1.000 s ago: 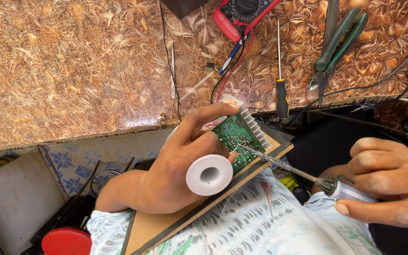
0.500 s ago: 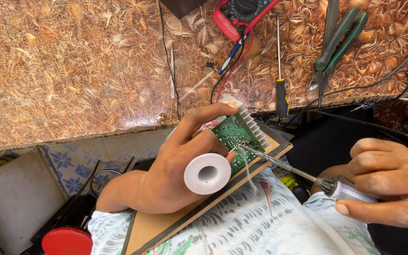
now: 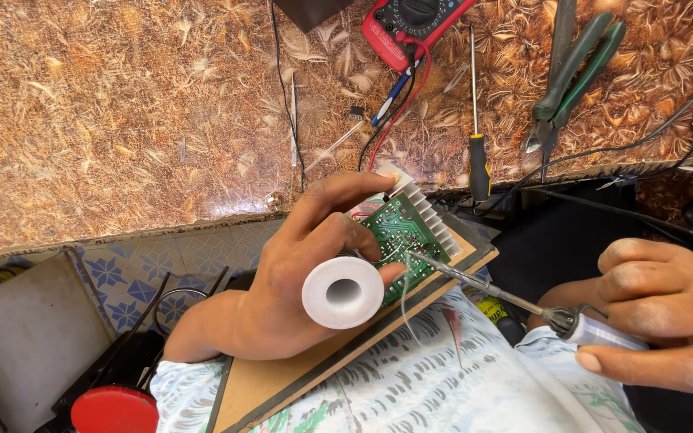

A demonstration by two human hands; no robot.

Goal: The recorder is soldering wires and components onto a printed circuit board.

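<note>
Brown leaf-pattern benchtop (image 3: 122, 120) fills the upper frame; blue-and-white tiled floor (image 3: 170, 261) shows below its edge.

Left hand (image 3: 298, 273) is curled tight around one white spool (image 3: 342, 291), hollow core facing the camera, index finger stretched out over one green circuit board (image 3: 404, 236). A thin wire (image 3: 404, 298) hangs down from the board area. Board lies on a wooden board (image 3: 282, 377) across the lap, with one ribbed metal heatsink (image 3: 435, 216) along its far edge.

Right hand (image 3: 659, 313) is closed on the pale handle of one soldering iron (image 3: 507, 295); the shaft angles up-left and its tip sits on the green board, just beside the left fingertips. Hands are well apart; only the iron bridges them.

Lap is covered by white cloth with a green-black print (image 3: 443, 385).

On the bench, far side:
- one red multimeter (image 3: 411, 24), red and black leads trailing toward the board
- one screwdriver (image 3: 479, 160), black-yellow handle, near the bench edge
- two green-handled pliers (image 3: 571, 72) at the right, touching or overlapping, can't tell which
- black cables (image 3: 651, 136) running off right

Lower left: one grey box (image 3: 18, 337), one red round lid (image 3: 114, 410), black wire stands (image 3: 138, 321) between them.
</note>
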